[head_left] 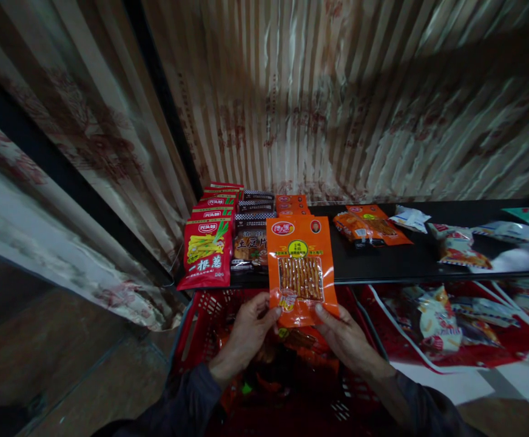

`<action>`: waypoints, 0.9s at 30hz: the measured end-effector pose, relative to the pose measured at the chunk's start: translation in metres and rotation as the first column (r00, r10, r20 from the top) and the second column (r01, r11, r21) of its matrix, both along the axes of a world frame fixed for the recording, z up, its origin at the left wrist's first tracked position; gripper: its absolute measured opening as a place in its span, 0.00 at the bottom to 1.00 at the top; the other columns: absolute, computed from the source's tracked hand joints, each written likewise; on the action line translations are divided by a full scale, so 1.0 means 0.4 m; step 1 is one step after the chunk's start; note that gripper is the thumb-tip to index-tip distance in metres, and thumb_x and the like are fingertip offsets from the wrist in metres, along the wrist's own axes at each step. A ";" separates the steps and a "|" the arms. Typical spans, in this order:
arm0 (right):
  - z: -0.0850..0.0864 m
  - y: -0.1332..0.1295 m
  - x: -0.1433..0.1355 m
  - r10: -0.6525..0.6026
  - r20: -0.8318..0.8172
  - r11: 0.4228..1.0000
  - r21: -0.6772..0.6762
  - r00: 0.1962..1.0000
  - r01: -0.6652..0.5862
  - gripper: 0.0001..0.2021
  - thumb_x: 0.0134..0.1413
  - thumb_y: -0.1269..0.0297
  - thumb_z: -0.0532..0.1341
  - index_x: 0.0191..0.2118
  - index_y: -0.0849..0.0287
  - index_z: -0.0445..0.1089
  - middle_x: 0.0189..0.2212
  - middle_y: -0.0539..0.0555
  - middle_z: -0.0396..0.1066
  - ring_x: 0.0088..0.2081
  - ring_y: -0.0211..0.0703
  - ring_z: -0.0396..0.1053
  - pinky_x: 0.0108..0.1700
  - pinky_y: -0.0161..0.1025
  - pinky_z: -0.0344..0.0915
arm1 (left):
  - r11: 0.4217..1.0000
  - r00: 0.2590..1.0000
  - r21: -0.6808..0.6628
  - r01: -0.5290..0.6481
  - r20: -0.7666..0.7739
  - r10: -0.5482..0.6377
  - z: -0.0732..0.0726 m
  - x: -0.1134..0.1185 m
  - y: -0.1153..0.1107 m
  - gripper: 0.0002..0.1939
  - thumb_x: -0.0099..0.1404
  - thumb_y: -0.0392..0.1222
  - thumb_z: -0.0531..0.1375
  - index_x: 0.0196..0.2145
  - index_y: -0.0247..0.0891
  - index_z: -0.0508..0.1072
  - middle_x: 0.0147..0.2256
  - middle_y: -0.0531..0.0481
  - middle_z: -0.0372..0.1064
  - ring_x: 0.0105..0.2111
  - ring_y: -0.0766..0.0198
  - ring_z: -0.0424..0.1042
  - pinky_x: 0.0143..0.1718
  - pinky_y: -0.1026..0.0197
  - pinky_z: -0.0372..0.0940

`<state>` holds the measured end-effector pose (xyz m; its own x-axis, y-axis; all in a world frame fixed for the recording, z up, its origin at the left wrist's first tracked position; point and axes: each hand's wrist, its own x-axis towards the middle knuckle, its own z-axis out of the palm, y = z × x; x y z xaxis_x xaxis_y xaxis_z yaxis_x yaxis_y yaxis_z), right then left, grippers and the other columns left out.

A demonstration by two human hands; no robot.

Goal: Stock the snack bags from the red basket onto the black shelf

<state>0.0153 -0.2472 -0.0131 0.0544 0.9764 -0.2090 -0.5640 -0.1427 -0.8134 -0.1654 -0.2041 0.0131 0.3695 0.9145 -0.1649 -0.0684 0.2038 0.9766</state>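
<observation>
Both my hands hold an orange snack packet upright by its lower corners, with brown sticks showing through its clear window. My left hand pinches the lower left corner, and my right hand pinches the lower right. Behind it on the black shelf stand more orange packets in a row, partly hidden by the held one. To their left are a row of dark packets and a row of red packets. Under my hands is a red basket with orange packets inside.
An orange packet and a small white packet lie loose on the shelf, with more packets farther right. A red bag with white edging holds snacks below. A patterned curtain hangs behind; a dark post rises at left.
</observation>
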 end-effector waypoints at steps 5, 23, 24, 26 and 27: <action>-0.007 -0.001 0.006 0.088 0.054 0.995 0.039 0.995 -0.090 0.16 0.48 0.53 0.71 0.40 0.56 0.77 0.38 0.56 0.79 0.46 0.52 0.75 0.51 0.51 0.71 | 1.000 0.999 0.004 -0.026 -0.036 0.026 -0.036 -0.007 0.001 0.16 0.53 0.51 0.66 0.31 0.35 0.73 0.26 0.53 0.70 0.20 0.71 0.62 0.23 0.66 0.58; -0.037 -0.004 0.022 0.218 0.110 0.976 -0.035 0.970 -0.216 0.16 0.55 0.50 0.66 0.44 0.56 0.76 0.35 0.55 0.78 0.36 0.46 0.76 0.39 0.43 0.73 | 1.000 0.991 -0.027 -0.003 -0.134 -0.001 -0.033 -0.022 0.007 0.14 0.54 0.50 0.62 0.32 0.36 0.74 0.24 0.54 0.68 0.19 0.70 0.60 0.21 0.66 0.56; -0.034 -0.003 0.023 0.212 0.112 0.977 -0.034 0.971 -0.210 0.17 0.55 0.49 0.66 0.43 0.56 0.76 0.34 0.55 0.78 0.35 0.45 0.76 0.38 0.42 0.72 | 1.000 0.991 -0.024 0.001 -0.130 -0.004 -0.036 -0.019 0.009 0.14 0.55 0.50 0.62 0.32 0.36 0.74 0.24 0.54 0.68 0.20 0.70 0.60 0.22 0.66 0.56; -0.026 -0.003 0.024 0.197 0.120 0.980 -0.037 0.973 -0.194 0.17 0.53 0.48 0.66 0.42 0.56 0.76 0.32 0.54 0.77 0.31 0.43 0.75 0.34 0.39 0.72 | 1.000 0.992 -0.012 0.004 -0.124 -0.006 -0.043 -0.015 0.012 0.13 0.55 0.50 0.63 0.31 0.37 0.73 0.24 0.54 0.69 0.20 0.69 0.61 0.22 0.66 0.56; -0.022 -0.003 0.025 0.189 0.128 0.982 -0.044 0.974 -0.185 0.18 0.52 0.47 0.67 0.40 0.56 0.76 0.31 0.53 0.77 0.29 0.41 0.74 0.32 0.38 0.71 | 1.000 0.992 -0.007 0.006 -0.126 -0.007 -0.046 -0.013 0.014 0.13 0.55 0.51 0.63 0.30 0.37 0.72 0.24 0.54 0.68 0.21 0.69 0.61 0.22 0.66 0.56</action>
<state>0.0252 -0.2483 -0.0218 -0.0996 0.9648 -0.2434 -0.4138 -0.2626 -0.8717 -0.1707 -0.1987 -0.0053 0.3511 0.9110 -0.2166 0.0562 0.2104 0.9760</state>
